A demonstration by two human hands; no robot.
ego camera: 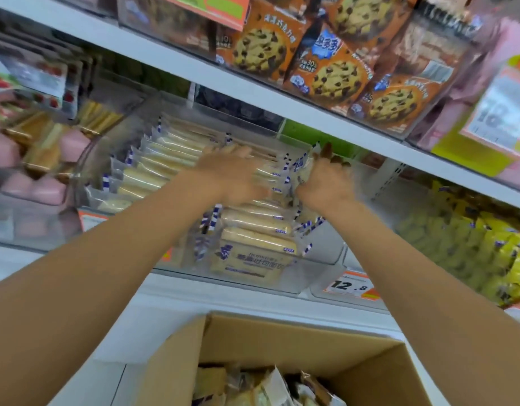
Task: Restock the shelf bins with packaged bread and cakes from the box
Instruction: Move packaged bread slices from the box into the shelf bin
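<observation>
Both hands reach into a clear plastic bin (pixel 323 253) on the middle shelf (pixel 282 104). The bin holds rows of packaged bread (pixel 252 241) in clear wrappers with blue and white edges, standing one behind another from near to far.

The left hand (pixel 232 174) is blurred. It lies over the tops of the bread packets in the middle of the bin, and its fingers look stretched out and hold nothing. The right hand (pixel 326 180) is at the right side of the bin, its fingers curled around one bread packet (pixel 304 168) that stands against the row.

Near and below, an open cardboard box (pixel 282 341) has more wrapped packets inside. An orange price tag (pixel 351 285) sits on the shelf edge at the right. Chocolate chip cookie packs (pixel 335 77) fill the shelf above. Yellow packets (pixel 472 238) are in the next bin at the right.
</observation>
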